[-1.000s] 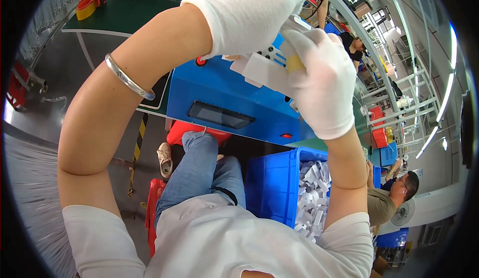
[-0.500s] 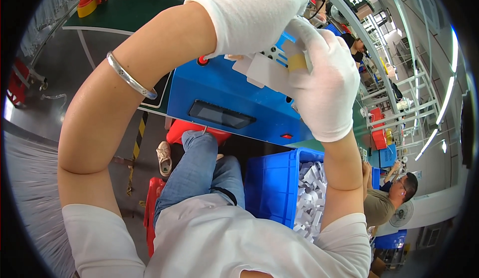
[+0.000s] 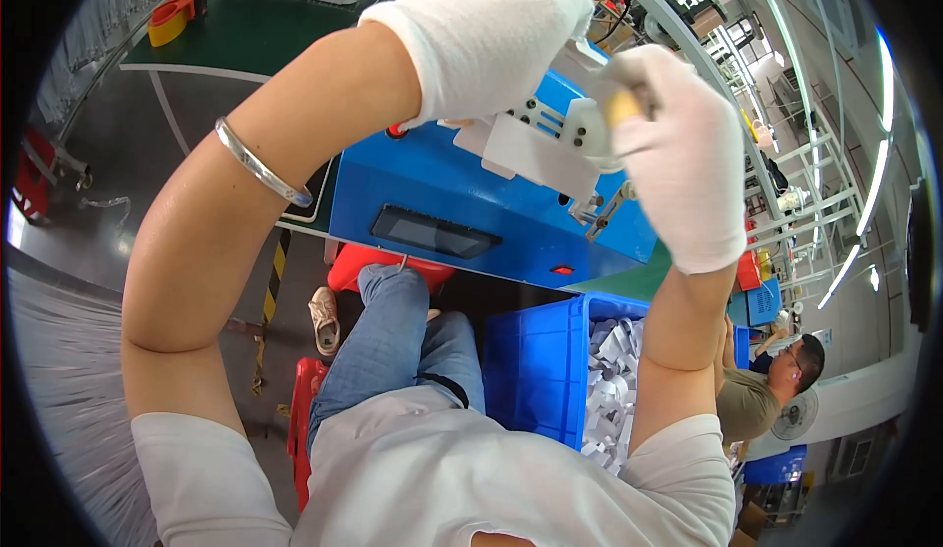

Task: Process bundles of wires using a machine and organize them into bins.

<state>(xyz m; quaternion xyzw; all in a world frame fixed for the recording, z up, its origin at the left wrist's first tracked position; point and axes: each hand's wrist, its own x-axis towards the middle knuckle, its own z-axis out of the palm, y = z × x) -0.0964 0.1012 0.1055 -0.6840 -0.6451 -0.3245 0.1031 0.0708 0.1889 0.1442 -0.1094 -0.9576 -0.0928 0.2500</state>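
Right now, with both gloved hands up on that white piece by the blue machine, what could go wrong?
The white plastic part is held in the air by the left hand and right hand; a slip might drop it toward the blue bin or the lap. The thick gloves could dull grip. The fingers work close to the blue machine, so a pinch seems possible.
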